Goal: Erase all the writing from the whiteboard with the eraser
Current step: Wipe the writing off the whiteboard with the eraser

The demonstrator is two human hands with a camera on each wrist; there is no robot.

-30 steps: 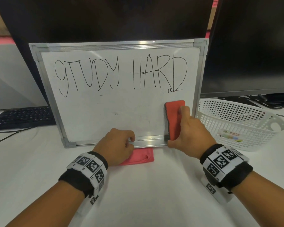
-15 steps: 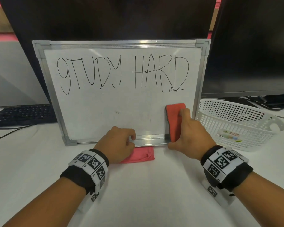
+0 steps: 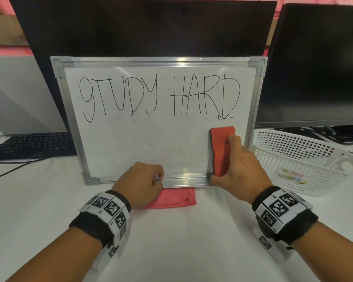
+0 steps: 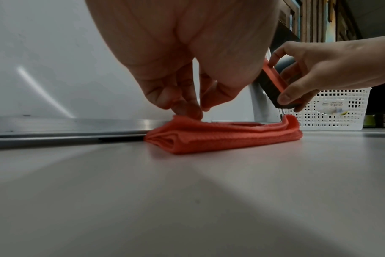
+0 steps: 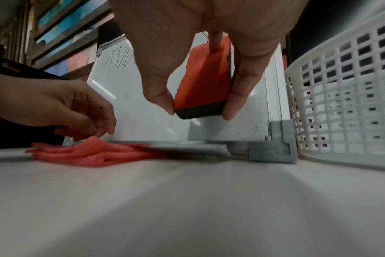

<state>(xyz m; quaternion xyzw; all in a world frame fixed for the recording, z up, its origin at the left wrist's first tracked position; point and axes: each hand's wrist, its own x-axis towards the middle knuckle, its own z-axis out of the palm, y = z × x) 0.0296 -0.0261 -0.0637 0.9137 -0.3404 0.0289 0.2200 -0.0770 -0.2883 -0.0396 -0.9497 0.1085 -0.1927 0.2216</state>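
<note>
On the white worktop (image 3: 181, 231) a whiteboard (image 3: 143, 143) stands tilted back against a dark monitor (image 3: 143, 27), and the words "STUDY HARD" (image 3: 159, 98) are written in black across its upper half. Against the lower right part of the board the right hand (image 3: 239, 169) holds the eraser (image 3: 221, 148), which is red with a dark felt side turned to the board. From the right wrist view, the thumb lies on the eraser's left edge and the other fingers (image 5: 235, 102) on its right edge, with one finger laid over the red back, so the eraser sits between thumb and fingers. The eraser is below the last letters and does not touch them. The left hand (image 3: 141, 184) is at the bottom frame of the board, fingers curled; they rest at the frame and on a folded red cloth (image 4: 222, 137) (whether they pinch the frame or only press it, I cannot tell). This cloth lies partly under the board's lower edge. Just beside the board on the right stands a white basket (image 3: 302, 159), and on the left a black keyboard (image 3: 35, 143).
</note>
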